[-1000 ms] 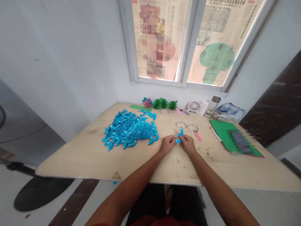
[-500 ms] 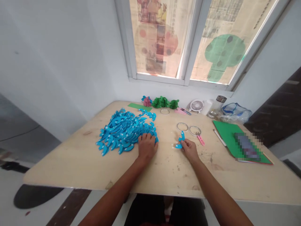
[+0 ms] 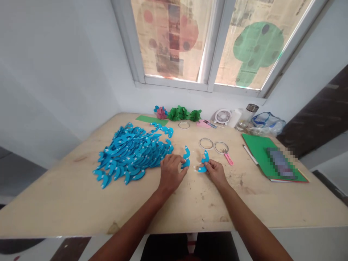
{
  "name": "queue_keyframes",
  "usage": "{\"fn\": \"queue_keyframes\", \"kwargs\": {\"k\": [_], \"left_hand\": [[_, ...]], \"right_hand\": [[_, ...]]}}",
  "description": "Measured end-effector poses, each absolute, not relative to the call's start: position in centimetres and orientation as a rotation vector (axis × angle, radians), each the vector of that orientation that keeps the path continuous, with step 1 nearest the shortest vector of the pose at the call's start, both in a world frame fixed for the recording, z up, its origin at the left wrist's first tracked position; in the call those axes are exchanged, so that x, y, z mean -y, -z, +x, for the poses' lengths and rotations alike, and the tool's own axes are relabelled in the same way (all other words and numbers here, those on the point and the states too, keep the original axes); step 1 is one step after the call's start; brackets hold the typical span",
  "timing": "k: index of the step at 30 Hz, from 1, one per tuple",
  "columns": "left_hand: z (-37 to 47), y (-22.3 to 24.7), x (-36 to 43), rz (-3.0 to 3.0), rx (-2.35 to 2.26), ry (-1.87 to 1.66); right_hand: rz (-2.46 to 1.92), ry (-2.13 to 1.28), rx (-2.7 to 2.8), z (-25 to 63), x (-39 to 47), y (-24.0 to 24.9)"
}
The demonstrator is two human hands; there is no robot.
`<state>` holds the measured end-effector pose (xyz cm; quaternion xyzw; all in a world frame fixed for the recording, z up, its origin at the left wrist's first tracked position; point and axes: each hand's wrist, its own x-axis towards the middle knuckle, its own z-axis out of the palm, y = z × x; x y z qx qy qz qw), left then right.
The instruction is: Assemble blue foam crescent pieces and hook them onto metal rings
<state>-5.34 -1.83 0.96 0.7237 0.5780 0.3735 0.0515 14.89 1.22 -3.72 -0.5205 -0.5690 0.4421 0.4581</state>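
Note:
My left hand [image 3: 172, 172] is closed on a blue curved paper piece [image 3: 186, 152], gripped by its fingertips just right of the pile. In my right hand [image 3: 216, 171] another blue curved paper piece [image 3: 204, 157] is pinched between thumb and fingers, close to the tabletop. The two pieces face each other with a small gap between them. A large heap of blue paper pieces [image 3: 130, 150] with white patches spreads to the left of my left hand. Several more such pieces [image 3: 164, 129] lie loosely behind the heap.
Metal rings [image 3: 206, 143] and a pink-handled small fork [image 3: 228, 158] lie beyond my right hand. Green paper decorations [image 3: 181, 113], a white fan [image 3: 223, 116] and a bottle [image 3: 250, 112] line the wall. A green folder [image 3: 261, 145] and a pen [image 3: 250, 154] lie right.
My left hand has drawn away from the heap to the right, now with a blue paper piece in its fingers. My right hand still holds its piece. The camera view has shifted slightly.

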Motion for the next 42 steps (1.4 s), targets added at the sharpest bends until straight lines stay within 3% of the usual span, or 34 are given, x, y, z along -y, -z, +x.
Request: {"fn": "queue_keyframes", "kwargs": {"k": [9, 18, 42], "left_hand": [[-1.1, -0.9, 2.0, 2.179, -1.356, -1.294], [-0.3, 0.3, 0.7, 2.247, -1.416, -1.097], [-1.0, 1.6, 0.4, 2.241, -1.406, -1.077]], "right_hand": [[-1.256, -1.188, 1.245, 14.3, -1.3, 2.5], [-1.183, -1.380, 1.154, 13.5, -1.8, 1.3], [-1.191, -1.209, 1.421, 13.8, -1.2, 2.0]]}}
